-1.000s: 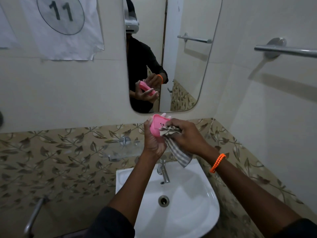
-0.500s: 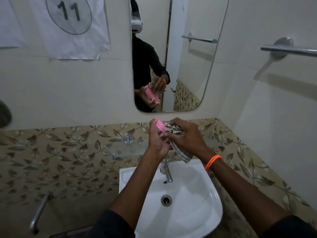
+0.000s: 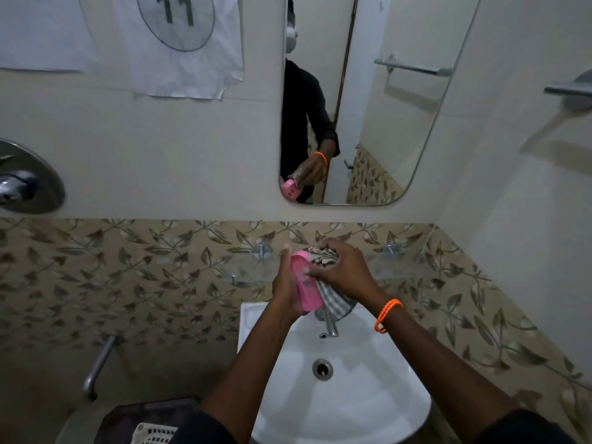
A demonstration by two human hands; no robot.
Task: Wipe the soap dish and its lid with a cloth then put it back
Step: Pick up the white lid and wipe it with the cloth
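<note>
Pink dish (image 3: 304,285) cradled in left hand (image 3: 286,288), fingers curled round its back, above the sink (image 3: 378,389). Cloth (image 3: 333,296) bunched in right hand (image 3: 344,270), pressed to dish. Risk: slipping from the one-handed hold under hard rubbing, dropping into the sink.

A bright pink plastic soap dish (image 3: 304,285) shows against a grey-and-white striped cloth (image 3: 333,299) just to its right, and an orange beaded bracelet (image 3: 387,315) rings the right wrist. Behind them a beige wall tile band (image 3: 128,283) carries a brown leaf-and-vine pattern, under plain cream wall. Nearer, a glossy white ceramic basin (image 3: 368,395); far left, a white paper sheet (image 3: 179,43) bears a dark circled "11".
</note>
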